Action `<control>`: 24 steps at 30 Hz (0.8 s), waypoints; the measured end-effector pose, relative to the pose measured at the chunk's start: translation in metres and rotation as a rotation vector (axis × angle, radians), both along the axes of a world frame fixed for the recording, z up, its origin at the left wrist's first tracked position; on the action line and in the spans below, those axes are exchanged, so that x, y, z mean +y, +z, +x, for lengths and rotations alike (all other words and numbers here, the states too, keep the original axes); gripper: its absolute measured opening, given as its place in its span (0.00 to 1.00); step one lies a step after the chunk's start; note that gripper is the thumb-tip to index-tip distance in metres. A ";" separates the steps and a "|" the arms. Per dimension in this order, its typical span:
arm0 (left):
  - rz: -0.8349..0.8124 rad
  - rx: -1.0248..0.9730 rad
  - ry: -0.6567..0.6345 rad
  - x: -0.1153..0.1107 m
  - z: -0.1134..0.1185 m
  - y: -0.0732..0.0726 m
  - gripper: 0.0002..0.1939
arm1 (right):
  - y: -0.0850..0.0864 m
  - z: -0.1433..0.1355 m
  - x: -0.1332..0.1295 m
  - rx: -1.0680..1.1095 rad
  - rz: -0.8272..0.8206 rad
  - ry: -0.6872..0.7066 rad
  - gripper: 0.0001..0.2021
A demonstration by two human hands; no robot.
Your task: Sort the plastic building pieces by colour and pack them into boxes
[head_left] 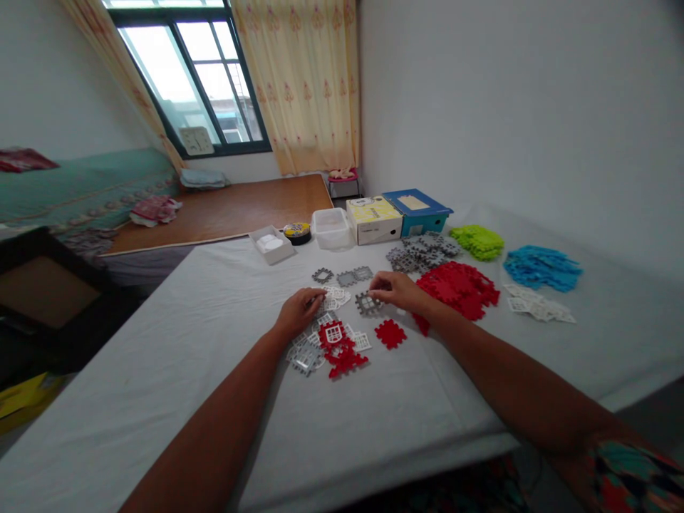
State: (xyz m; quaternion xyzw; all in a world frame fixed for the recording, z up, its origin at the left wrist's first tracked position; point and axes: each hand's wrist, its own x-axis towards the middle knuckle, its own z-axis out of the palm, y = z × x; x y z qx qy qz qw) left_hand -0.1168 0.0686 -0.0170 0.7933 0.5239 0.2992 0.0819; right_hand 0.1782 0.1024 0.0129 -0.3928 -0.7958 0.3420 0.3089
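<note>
My right hand (396,288) has its fingertips closed on the upper right edge of a grey interlocking tile (368,304), which has a white window-like insert in its opening. My left hand (300,312) has its fingers drawn together at the edge of a small pile of white lattice pieces (336,296); whether it pinches one is hidden. Just below lie joined red tiles (342,349), one with a white insert, overlapping grey tiles (306,358). A single red tile (390,333) lies flat below my right hand. Farther back are a grey frame tile (322,275) and grey tiles (355,276).
Heaps of red tiles (459,288), grey tiles (422,251), green pieces (477,242), blue pieces (542,268) and white pieces (539,305) lie to the right. A white box (271,244), round tin (297,233), clear tub (331,229), yellow box (374,219) and blue box (417,211) line the back.
</note>
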 end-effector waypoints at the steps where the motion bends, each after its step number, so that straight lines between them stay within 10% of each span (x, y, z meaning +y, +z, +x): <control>1: -0.002 -0.003 0.001 0.000 0.000 0.001 0.15 | 0.003 0.004 0.008 0.013 -0.008 -0.057 0.07; 7: -0.001 0.008 0.016 0.000 0.000 0.000 0.15 | 0.023 0.047 0.056 0.116 0.029 -0.574 0.09; 11: 0.000 -0.006 0.004 0.002 -0.001 -0.002 0.15 | 0.027 0.068 0.063 0.156 0.101 -0.675 0.16; 24: 0.003 -0.011 0.010 0.000 0.000 0.000 0.14 | -0.010 -0.011 0.004 -0.290 0.472 0.039 0.14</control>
